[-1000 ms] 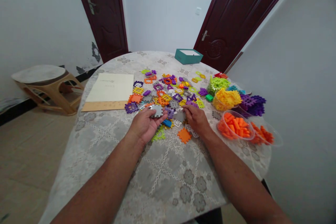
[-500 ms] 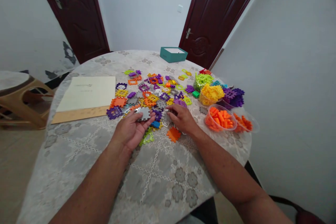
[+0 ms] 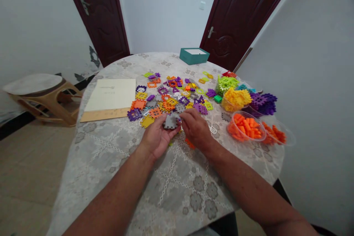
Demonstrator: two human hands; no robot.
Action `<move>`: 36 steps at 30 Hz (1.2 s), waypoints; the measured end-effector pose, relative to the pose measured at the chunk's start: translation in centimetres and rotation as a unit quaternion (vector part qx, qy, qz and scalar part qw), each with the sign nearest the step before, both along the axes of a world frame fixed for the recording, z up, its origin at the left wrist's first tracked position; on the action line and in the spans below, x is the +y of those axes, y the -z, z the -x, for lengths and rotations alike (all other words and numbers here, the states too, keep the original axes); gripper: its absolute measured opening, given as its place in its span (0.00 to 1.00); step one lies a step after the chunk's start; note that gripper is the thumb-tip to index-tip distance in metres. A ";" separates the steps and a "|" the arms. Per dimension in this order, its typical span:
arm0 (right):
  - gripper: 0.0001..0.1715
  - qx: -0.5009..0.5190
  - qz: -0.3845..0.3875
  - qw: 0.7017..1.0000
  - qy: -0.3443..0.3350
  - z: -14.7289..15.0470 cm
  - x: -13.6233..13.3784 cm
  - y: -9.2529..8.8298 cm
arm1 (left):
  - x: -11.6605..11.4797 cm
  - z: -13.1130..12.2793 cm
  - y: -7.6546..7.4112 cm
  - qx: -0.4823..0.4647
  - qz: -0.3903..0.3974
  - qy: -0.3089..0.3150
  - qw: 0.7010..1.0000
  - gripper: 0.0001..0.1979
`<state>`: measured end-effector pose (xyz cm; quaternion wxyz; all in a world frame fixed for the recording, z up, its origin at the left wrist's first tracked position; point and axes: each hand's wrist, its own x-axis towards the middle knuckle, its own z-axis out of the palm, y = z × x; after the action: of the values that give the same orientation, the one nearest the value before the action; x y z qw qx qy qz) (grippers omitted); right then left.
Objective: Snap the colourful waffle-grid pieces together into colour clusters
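My left hand (image 3: pixel 158 136) is closed around gray notched square tiles (image 3: pixel 170 122), its thumb on their near left edge. My right hand (image 3: pixel 197 127) meets the tiles' right side, thumb and fingers pinched together; a small gray piece seems to be at the fingertips, partly hidden. Just beyond both hands lies a loose heap of colorful notched pieces, among them an orange square (image 3: pixel 138 104), a dark purple frame (image 3: pixel 134 114) and a purple tile (image 3: pixel 200 108). An orange piece (image 3: pixel 189 143) shows partly below my right hand.
Clear tubs on the right hold orange pieces (image 3: pixel 246 127), yellow pieces (image 3: pixel 237 99) and purple pieces (image 3: pixel 267 104). A teal box (image 3: pixel 194 56) sits at the back. On the left lies a cream board (image 3: pixel 112 94); a stool (image 3: pixel 34 83) stands beyond the table.
My right hand has come over to the gray tiles and meets them. The camera view has turned left, so things appear further right. The orange piece is now mostly covered by my right hand.
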<state>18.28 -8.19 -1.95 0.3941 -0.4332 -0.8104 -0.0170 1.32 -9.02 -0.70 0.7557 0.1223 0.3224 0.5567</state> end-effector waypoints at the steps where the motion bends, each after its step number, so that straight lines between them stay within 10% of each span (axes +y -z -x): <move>1: 0.12 -0.027 0.017 0.999 -0.004 0.4 -0.2 -0.1 | -0.1 -0.2 0.1 -0.001 -0.010 -0.002 1.000 0.05; 13: 0.19 -0.044 0.075 0.984 -0.156 0.6 -0.9 -0.6 | -0.1 -0.3 0.1 0.059 -0.080 -0.029 0.995 0.09; 19: 0.45 0.059 0.125 0.983 -0.117 0.4 -0.7 -0.3 | -0.4 -0.5 -0.2 0.108 -0.110 -0.018 0.988 0.12; 36: 0.46 0.081 0.190 0.969 -0.133 -0.5 -0.1 -1.7 | -0.3 -0.3 -1.0 0.245 -0.110 0.047 0.962 0.25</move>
<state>18.78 -8.29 -0.23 0.3675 -0.3884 -0.8147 0.2246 1.66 -9.36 0.28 0.6607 0.3521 0.4282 0.5061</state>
